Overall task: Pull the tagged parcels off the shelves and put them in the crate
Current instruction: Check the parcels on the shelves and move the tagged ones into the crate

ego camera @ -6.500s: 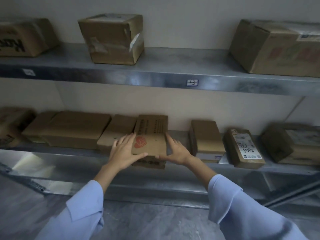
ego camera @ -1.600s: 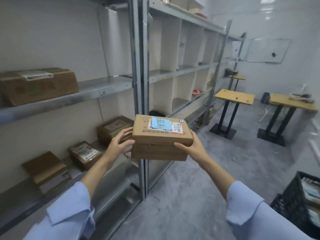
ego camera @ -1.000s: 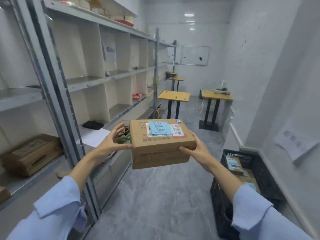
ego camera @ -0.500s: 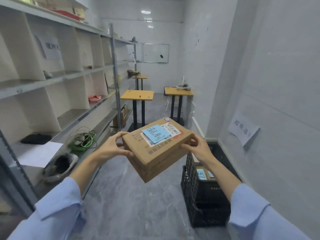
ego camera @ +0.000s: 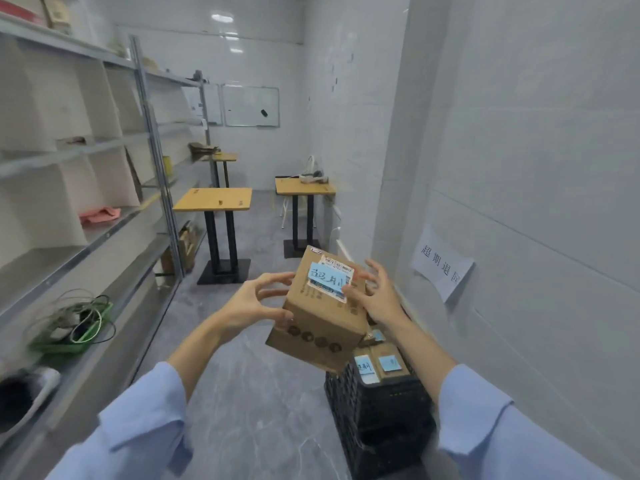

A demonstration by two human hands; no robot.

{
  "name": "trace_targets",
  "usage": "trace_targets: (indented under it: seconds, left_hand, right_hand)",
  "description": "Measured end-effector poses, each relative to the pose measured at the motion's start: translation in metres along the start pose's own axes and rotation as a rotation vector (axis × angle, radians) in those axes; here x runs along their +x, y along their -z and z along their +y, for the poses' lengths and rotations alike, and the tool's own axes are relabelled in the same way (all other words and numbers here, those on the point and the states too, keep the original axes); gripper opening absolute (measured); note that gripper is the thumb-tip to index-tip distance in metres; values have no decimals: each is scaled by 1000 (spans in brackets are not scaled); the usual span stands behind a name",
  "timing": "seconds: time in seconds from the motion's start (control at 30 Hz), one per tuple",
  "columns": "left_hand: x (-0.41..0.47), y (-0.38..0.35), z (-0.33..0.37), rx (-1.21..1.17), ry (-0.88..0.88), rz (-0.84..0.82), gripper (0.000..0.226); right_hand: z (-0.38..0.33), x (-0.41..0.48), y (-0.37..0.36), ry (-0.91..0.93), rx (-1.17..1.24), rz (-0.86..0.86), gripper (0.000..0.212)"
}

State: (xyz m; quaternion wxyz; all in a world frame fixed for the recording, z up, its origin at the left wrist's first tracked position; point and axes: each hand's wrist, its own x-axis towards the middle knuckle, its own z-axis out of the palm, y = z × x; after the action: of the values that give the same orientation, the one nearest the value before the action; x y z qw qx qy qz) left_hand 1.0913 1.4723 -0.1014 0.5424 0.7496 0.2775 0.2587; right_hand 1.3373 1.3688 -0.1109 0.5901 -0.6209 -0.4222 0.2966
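Parcel (ego camera: 320, 315) — tilted between both hands

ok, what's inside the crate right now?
The crate holds cardboard parcels with blue tags on top. The held box and right hand cover the crate's far end, so a full count, and anything beneath the top layer, can't be seen.

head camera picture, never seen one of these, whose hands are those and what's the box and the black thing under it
This is one view from a camera worn on a person's head, looking forward and down. The left hand and right hand, in light blue sleeves, hold a tilted brown cardboard parcel bearing a blue handwritten tag. Below it on the grey floor stands a black plastic crate, holding other parcels with blue tags. Metal shelves run along the left.
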Motion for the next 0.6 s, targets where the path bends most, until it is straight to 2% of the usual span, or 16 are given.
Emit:
trace_targets:
  seconds: [0.1,0.23,0.47,0.6]
  left_hand:
    - [44,-3,-12,-49,-9,38,77]
    - [104,10,-26,-47,-27,21,86]
    - [183,10,-48,-63,-43,7,87]
    - [213,2,-63,-43,-63,20,92]
  right_hand:
    - [2,37,3,-40,135,103,80]
    - [2,98,16,-59,115,159,75]
    - [22,177,26,-122,95,132,38]
    - [40,202,23,-155,127,112,47]
